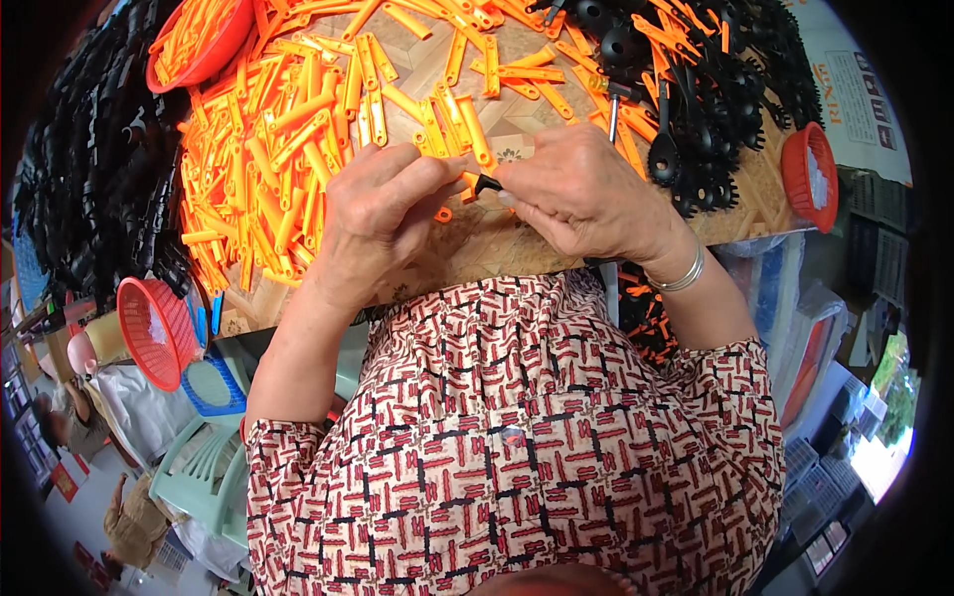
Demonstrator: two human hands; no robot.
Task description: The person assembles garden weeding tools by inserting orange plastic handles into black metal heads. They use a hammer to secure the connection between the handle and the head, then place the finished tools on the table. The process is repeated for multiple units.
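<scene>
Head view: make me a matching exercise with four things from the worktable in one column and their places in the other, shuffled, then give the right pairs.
Things:
1. Pile of orange plastic strips
2. Heap of black toothed parts
3. Small black piece
4. Silver bangle

Places:
A. On the right wrist
B. Pinched between the left hand and the right hand
C. Spread over the table's left half
D. Piled at the table's far right, near a small red basket

Pairs: 1-C, 2-D, 3-B, 4-A
</scene>
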